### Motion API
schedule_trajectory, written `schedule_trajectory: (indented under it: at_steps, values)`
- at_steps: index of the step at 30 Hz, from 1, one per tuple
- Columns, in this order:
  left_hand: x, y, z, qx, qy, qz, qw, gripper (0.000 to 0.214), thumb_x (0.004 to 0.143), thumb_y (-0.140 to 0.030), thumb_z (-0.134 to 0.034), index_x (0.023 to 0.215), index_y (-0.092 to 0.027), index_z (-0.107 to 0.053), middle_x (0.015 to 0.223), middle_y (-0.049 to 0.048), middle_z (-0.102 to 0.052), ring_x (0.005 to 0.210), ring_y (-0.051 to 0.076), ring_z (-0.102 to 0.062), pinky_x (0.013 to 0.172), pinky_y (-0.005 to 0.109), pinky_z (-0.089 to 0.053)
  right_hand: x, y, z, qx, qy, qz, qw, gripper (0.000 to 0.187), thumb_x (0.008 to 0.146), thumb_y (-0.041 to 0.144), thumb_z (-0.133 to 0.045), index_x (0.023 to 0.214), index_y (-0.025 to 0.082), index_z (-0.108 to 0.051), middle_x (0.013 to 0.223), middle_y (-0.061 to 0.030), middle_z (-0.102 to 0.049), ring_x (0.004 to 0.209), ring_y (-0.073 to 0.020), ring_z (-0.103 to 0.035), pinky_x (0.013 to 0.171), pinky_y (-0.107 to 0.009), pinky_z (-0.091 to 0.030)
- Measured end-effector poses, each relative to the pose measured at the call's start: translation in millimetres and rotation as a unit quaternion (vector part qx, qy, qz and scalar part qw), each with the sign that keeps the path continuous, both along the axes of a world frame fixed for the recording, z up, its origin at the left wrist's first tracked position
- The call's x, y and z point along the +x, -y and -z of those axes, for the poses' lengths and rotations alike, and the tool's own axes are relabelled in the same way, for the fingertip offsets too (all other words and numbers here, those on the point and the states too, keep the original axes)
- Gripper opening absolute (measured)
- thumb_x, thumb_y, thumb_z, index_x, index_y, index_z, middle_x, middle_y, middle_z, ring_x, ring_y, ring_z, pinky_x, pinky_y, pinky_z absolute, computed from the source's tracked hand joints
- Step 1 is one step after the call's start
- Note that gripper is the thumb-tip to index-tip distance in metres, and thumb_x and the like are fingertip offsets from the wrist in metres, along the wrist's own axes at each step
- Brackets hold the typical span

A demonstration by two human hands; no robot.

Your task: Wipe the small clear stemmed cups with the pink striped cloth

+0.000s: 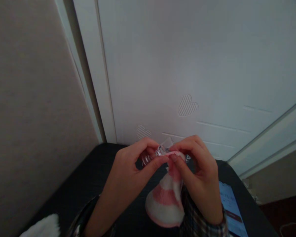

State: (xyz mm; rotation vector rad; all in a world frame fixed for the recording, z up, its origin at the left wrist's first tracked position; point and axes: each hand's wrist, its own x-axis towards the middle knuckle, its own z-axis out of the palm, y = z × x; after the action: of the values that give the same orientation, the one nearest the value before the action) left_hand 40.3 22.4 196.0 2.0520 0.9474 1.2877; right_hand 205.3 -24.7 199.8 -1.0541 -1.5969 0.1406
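Note:
Both my hands meet above the black table, holding a small pink-and-white striped cloth piece point(164, 197). It hangs down and flares out towards its lower edge. My left hand point(134, 168) is closed around a clear plastic piece point(167, 144), its thumb pressed at the cloth's gathered upper edge. My right hand point(199, 171) pinches that same pink edge between thumb and fingers. The clear plastic sticks up behind the cloth, and a bit of it shows by the right fingers. Its full shape is hidden by my fingers.
Under my hands is a black table point(93, 171). A phone with a lit screen point(232, 207) lies to the right of my right forearm. Something white and fluffy point(43, 227) is at the lower left. Behind stands a white panel with heart patterns point(187, 105); a wall point(34, 98) rises on the left.

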Motion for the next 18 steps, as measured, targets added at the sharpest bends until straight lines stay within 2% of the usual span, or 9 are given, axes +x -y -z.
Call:
schedule_trajectory:
  at_steps: [7, 12, 18]
  values:
    - [-0.4, 1.7, -1.1, 0.01, -0.016, 0.0, 1.0, 0.005, 0.09, -0.024, -0.068, 0.093, -0.022, -0.071, 0.079, -0.0048, -0.073, 0.065, 0.011, -0.063, 0.061, 0.022, -0.048, 3.7, -0.4, 4.2, 0.002, -0.018, 0.005, 1.0, 0.014, 0.094, 0.012, -0.064, 0.094, 0.025, -0.071, 0.09, 0.0025, -0.064, 0.088, -0.013, -0.06, 0.075, -0.026, -0.046]
    - [-2.8, 1.9, 1.3, 0.032, -0.017, -0.003, 0.999, 0.005, 0.09, -0.023, -0.068, 0.091, -0.021, -0.071, 0.077, -0.0046, -0.072, 0.064, 0.011, -0.063, 0.06, 0.022, -0.047, 4.8, -1.0, 8.4, -0.021, -0.047, 0.0, 0.999, 0.023, 0.092, 0.012, -0.066, 0.106, 0.029, -0.066, 0.09, 0.0045, -0.062, 0.079, -0.0125, -0.06, 0.07, -0.027, -0.047]
    - [-2.9, 1.3, 0.7, 0.049, -0.014, -0.001, 0.999, 0.004, 0.088, -0.02, -0.068, 0.091, -0.02, -0.072, 0.076, -0.0045, -0.071, 0.064, 0.011, -0.063, 0.06, 0.021, -0.047, 4.1, -0.8, 8.9, -0.012, -0.062, -0.009, 0.998, 0.021, 0.089, 0.01, -0.069, 0.099, 0.028, -0.062, 0.088, 0.0063, -0.061, 0.081, -0.0103, -0.059, 0.07, -0.022, -0.047]
